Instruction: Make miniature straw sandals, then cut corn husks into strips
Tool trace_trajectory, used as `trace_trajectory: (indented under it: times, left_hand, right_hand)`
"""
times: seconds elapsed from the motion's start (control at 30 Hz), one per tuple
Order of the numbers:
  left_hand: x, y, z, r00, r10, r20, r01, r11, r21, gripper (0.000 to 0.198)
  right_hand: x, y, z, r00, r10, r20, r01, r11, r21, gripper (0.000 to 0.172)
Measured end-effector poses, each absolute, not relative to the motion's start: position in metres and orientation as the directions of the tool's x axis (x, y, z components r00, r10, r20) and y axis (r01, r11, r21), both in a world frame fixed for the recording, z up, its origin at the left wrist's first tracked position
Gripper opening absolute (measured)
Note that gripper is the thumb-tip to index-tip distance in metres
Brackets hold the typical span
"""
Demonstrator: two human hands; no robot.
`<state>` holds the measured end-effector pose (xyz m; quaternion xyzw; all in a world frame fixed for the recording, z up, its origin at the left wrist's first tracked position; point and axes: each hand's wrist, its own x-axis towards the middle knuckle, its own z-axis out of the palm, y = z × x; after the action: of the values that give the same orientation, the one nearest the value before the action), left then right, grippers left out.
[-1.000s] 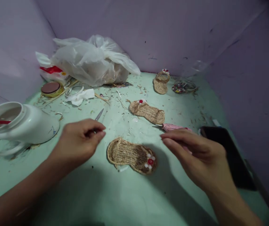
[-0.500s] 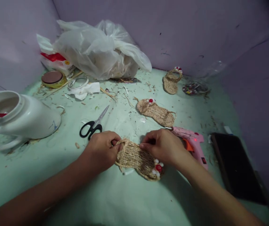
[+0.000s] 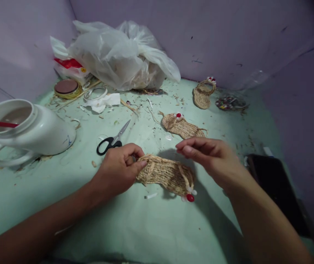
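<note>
A small woven straw slipper (image 3: 161,172) is held at its left end by my left hand (image 3: 121,167), thumb on top and fingers at the far edge. Its right end carries a strap with a red bead and white beads (image 3: 190,197). Raised over the slipper's far right side, apart from it, is my right hand (image 3: 209,156), thumb and fingertips drawn together. Whether anything tiny sits in that pinch cannot be seen. Just beyond lies a second woven slipper (image 3: 183,126) with a red bead, partly covered by my right hand.
Scissors (image 3: 114,139) lie beyond my left hand. A white jug (image 3: 49,130) stands at left. At the back are a plastic bag (image 3: 113,55), another slipper (image 3: 202,99) and a bead container (image 3: 231,102). A black phone (image 3: 274,190) lies at right; white scrap (image 3: 150,196) lies near the slipper.
My right hand has let go of the slipper's far edge and lifted up and right, now hiding the pink glue gun. The slipper has tilted, showing its strap, still in my left hand.
</note>
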<state>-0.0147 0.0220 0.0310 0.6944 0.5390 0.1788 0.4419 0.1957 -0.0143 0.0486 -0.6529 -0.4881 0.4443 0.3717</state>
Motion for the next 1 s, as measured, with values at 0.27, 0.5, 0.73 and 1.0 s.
trace_trajectory:
  times: [0.27,0.5,0.73,1.0]
  left_hand:
    - [-0.003,0.023,0.04,0.345,0.87,-0.352,0.376,0.216,0.901,0.016]
    - [0.011,0.036,0.038,0.36,0.857,-0.368,0.419,0.204,0.885,0.011]
    - [0.025,0.04,0.04,0.453,0.829,-0.329,0.502,0.068,0.862,0.009]
    - [0.025,0.037,0.043,0.47,0.814,-0.343,0.426,0.131,0.895,0.014]
  right_hand:
    - [0.176,-0.013,0.042,-0.031,0.864,-0.503,0.145,-0.494,-0.857,0.027]
    - [0.167,-0.042,0.033,0.05,0.763,-0.644,-0.161,-0.63,-0.76,0.05]
    - [0.17,-0.055,0.024,0.265,0.793,-0.549,-0.183,-0.517,-0.836,0.058]
    - [0.162,-0.052,0.02,0.226,0.851,-0.475,-0.295,-0.404,-0.866,0.051]
